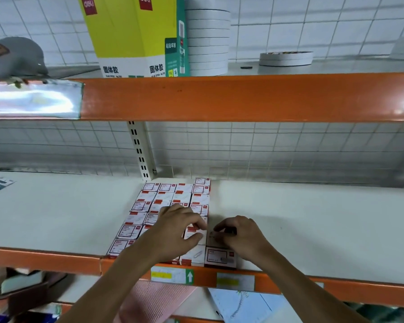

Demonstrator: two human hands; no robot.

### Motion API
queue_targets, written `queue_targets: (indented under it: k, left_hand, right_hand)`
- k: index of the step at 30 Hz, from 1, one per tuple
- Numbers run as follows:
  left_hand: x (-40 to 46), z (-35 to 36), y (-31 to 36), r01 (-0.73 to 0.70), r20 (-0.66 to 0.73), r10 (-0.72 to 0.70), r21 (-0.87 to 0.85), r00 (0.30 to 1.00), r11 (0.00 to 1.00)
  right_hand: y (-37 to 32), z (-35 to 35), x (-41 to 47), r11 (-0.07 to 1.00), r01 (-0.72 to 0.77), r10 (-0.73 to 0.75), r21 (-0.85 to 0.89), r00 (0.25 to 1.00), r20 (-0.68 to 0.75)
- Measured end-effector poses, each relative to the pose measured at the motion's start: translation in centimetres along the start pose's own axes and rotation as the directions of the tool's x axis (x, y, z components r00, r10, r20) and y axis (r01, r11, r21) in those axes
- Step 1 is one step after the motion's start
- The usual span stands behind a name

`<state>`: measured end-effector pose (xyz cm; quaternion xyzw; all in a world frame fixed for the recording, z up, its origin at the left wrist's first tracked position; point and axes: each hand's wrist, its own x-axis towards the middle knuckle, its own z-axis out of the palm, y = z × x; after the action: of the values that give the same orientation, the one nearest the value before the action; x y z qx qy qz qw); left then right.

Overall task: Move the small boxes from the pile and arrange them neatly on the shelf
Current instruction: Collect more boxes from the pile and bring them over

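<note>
Small boxes [170, 206] sit in rows on middle shelf [313, 217], near its centre, from back wall to front edge. Both hands [239, 234] are at front-right of the block. On upper shelf [219, 96]: glue stick carton [135, 36], w/ tape rolls [208, 40] stacked just right of it.

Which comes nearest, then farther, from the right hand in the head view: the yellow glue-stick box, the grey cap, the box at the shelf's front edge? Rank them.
From the right hand:
1. Box at the front edge, just below the hand.
2. Yellow glue-stick box, upper shelf, up and left.
3. Grey cap, upper shelf, far left.
</note>
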<state>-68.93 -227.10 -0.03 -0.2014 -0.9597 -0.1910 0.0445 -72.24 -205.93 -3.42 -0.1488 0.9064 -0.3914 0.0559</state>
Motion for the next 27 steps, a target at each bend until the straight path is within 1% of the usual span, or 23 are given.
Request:
queue_targets:
  k: [7,11,14,18,21,27]
  left_hand:
    - [-0.1,0.6,0.0,0.037,-0.072,-0.039,-0.021,0.997,0.999]
    - [0.5,1.1,0.7,0.018,-0.087,-0.020,-0.026,0.996,1.000]
    - [1.3,1.5,1.5,0.005,-0.084,-0.007,-0.025,0.996,1.000]
    - [3.0,2.4,3.4,-0.025,-0.031,0.025,-0.008,0.999,1.000]
    - [4.4,3.6,5.4,-0.055,0.032,0.055,0.007,0.998,0.998]
    - [7.6,6.0,10.5,-0.152,0.111,0.147,0.038,0.983,0.988]
  right_hand:
    - [-0.1,0.6,-0.8,0.998,0.056,-0.057,-0.028,0.998,-0.028]
    - [0.2,0.9,-1.3,0.995,0.060,-0.064,-0.077,0.997,-0.050]
    - [0.4,0.6,-1.8,0.998,0.047,-0.052,-0.044,0.994,-0.101]
    - [1.1,-1.0,-3.5,1.000,0.022,-0.022,0.002,0.981,-0.193]
    - [2.6,-2.5,-5.3,1.000,-0.006,0.001,-0.021,0.968,-0.251]
    - [6.7,-7.3,-9.4,0.983,-0.163,0.128,-0.082,0.937,-0.326]
